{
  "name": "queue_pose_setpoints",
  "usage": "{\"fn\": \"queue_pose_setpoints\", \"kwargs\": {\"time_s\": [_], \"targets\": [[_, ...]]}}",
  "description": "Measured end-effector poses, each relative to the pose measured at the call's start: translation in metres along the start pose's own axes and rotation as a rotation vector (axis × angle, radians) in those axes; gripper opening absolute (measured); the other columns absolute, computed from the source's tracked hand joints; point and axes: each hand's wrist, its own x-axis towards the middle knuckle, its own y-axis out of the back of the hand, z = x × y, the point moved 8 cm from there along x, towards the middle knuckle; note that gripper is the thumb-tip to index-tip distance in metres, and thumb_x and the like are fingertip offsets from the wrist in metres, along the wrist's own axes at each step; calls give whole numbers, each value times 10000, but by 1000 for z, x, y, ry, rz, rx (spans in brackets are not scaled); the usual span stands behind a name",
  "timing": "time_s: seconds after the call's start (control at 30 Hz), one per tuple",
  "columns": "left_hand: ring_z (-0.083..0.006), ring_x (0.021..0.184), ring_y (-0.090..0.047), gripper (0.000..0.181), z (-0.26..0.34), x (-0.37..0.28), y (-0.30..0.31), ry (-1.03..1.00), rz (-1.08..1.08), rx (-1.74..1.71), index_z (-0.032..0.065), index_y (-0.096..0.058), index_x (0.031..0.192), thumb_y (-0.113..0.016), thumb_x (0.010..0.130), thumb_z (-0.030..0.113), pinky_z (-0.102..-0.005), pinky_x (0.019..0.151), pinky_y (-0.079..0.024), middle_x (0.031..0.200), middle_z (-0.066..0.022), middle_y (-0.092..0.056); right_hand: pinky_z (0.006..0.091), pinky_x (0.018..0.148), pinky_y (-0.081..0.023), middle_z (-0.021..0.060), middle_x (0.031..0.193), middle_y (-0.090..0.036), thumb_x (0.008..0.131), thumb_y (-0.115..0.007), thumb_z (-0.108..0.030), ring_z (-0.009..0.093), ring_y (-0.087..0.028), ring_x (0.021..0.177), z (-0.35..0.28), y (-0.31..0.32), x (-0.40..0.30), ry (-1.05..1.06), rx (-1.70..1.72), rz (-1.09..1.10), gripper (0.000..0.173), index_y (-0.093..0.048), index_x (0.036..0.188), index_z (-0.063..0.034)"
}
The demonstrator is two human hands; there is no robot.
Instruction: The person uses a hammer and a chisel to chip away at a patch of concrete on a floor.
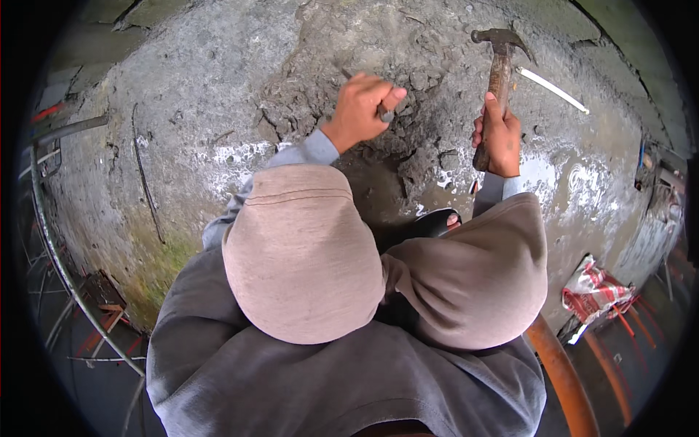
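Note:
My left hand (357, 112) is closed around a metal chisel (386, 114). The chisel's blunt end shows by my thumb, and its thin far part points up and left over the broken concrete; its tip is blurred. To the right, my right hand (502, 141) grips the wooden handle of a claw hammer (499, 76). The hammer is held upright in the picture, its head apart from the chisel. Beneath and around my left hand lies a chipped, muddy patch of concrete rubble (420, 131), with a wet hollow (377, 175) nearer me.
My bent knees (306, 257) fill the middle. A thin rod (144, 175) lies left, a white strip (552, 90) right. Puddles (579, 180) wet the slab. Near its edges are a metal pipe (54, 246), an orange pipe (562, 377) and a crumpled red-and-white sack (595, 289).

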Motion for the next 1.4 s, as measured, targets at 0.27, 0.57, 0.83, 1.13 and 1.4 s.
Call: {"fn": "queue_pose_setpoints", "kwargs": {"time_s": [0.27, 0.57, 0.83, 1.13, 1.4], "targets": [[-193, 457, -352, 445, -49, -1, -10, 91, -98, 47, 80, -437, 549, -569, 922, 285, -342, 561, -322, 482, -45, -360, 256, 378, -370, 40, 552, -499, 922, -560, -405, 117, -465, 405, 1, -9, 1, 7, -24, -46, 392, -488, 789, -44], [-303, 491, -469, 417, -13, 1, -1, 81, -56, 139, 56, -459, 564, -573, 914, 251, -411, 545, -384, 493, -100, -425, 259, 382, -373, 27, 571, -462, 955, -474, -454, 116, -444, 408, 16, -17, -3, 4, -5, -87, 408, -492, 952, -46], [-364, 513, -551, 411, -59, 14, -35, 225, -226, 227, 35, -545, 611, -549, 925, 301, -460, 501, -420, 530, -165, -534, 264, 383, -376, 41, 561, -471, 951, -500, -430, 125, -441, 403, 17, -18, 0, -13, 101, -111, 381, -484, 892, -53], [-363, 598, -574, 334, -50, 8, -42, 192, -312, 158, 25, -550, 668, -594, 892, 269, -466, 573, -437, 602, -158, -571, 269, 386, -377, 45, 586, -485, 952, -520, -373, 135, -455, 416, 23, -10, -2, -9, 215, -101, 327, -476, 875, -58], [-316, 790, -553, 200, -82, 26, -55, 45, -288, 131, 90, -530, 993, -478, 958, 281, -436, 764, -397, 840, -113, -576, 350, 636, -504, 121, 842, -587, 830, -577, -9, 189, -562, 678, -39, 5, -21, 455, 472, -56, 336, -493, 1152, 39]]}}
